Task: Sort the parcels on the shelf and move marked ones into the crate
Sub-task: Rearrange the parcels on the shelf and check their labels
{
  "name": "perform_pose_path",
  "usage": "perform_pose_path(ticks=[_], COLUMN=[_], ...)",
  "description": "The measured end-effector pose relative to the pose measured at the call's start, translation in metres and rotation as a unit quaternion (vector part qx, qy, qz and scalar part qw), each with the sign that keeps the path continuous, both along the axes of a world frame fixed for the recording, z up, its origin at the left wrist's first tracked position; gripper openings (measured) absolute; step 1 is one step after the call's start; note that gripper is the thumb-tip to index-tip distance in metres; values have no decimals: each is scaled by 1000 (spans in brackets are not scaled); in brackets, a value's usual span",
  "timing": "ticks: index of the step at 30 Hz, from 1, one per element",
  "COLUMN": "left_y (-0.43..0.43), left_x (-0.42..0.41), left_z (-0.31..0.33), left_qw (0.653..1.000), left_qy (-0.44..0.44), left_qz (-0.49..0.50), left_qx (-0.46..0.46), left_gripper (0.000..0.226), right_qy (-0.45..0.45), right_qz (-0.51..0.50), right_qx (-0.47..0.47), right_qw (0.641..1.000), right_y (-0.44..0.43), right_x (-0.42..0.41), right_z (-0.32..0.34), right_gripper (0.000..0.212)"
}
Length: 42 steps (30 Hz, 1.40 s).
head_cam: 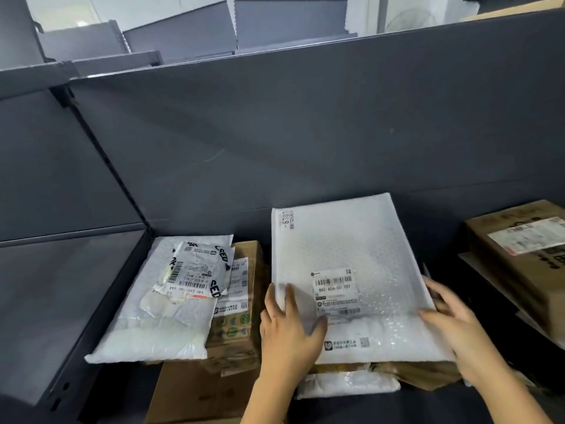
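**Q:** Which step of the task is figured?

**A:** Inspection of one parcel. The bubble mailer lies atop a pile on the shelf, at 5 o'clock in the view, with its label uppermost. The left grip pinches its 8 o'clock edge, thumb over the top face. The right grip, blurred, appears to pinch the 4 o'clock edge likewise. A handwritten code at the 11 o'clock corner suggests a marked parcel.

**Q:** What does the next move call for?

**A:** Probably a level two-handed lift clear of the pile. No crate is identifiable, so it must first be located.

**Q:** Counts?

**A:** White mailers, three: the held one, the left mailer at 9 o'clock, and the lower mailer at 6 o'clock. Poly bag, one. Brown cartons, three: labelled carton, flat carton, right carton. The brown wrapping beneath is too hidden to class
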<state>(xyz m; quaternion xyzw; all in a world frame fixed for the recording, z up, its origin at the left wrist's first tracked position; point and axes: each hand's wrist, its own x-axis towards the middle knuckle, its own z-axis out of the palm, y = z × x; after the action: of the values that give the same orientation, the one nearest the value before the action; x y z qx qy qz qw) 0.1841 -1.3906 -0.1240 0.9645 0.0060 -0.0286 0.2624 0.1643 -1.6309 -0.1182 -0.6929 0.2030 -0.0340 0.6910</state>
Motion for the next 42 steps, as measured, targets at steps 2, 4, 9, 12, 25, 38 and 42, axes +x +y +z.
perform_pose_path(ticks=[2,4,9,12,25,38,42], left_y=[-2,-2,-16,-32,-52,-54,-54], left_x=[-1,-1,-3,-3,12,15,18], left_z=[-9,-20,-47,-59,-90,-92,-99], left_qw=[999,998,989,983,972,981,979], left_qy=[35,54,-9,-8,103,100,54], left_qz=[2,-8,-58,-89,-104,-104,-73], left_qx=[14,30,137,162,181,132,184], left_gripper=[107,113,91,75,80,82,97], right_qy=[11,23,84,95,109,-78,-70], right_qz=[4,10,44,60,96,-53,-134], right_qx=[-7,-9,-16,-33,-483,-692,-728], right_qw=[1000,1000,995,993,864,715,669], right_y=[5,9,21,30,-5,21,10], right_x=[-1,-1,4,8,-23,-24,-6], right_z=[-11,-19,-43,-57,-115,-181,-199], right_gripper=[57,57,54,52,84,44,39])
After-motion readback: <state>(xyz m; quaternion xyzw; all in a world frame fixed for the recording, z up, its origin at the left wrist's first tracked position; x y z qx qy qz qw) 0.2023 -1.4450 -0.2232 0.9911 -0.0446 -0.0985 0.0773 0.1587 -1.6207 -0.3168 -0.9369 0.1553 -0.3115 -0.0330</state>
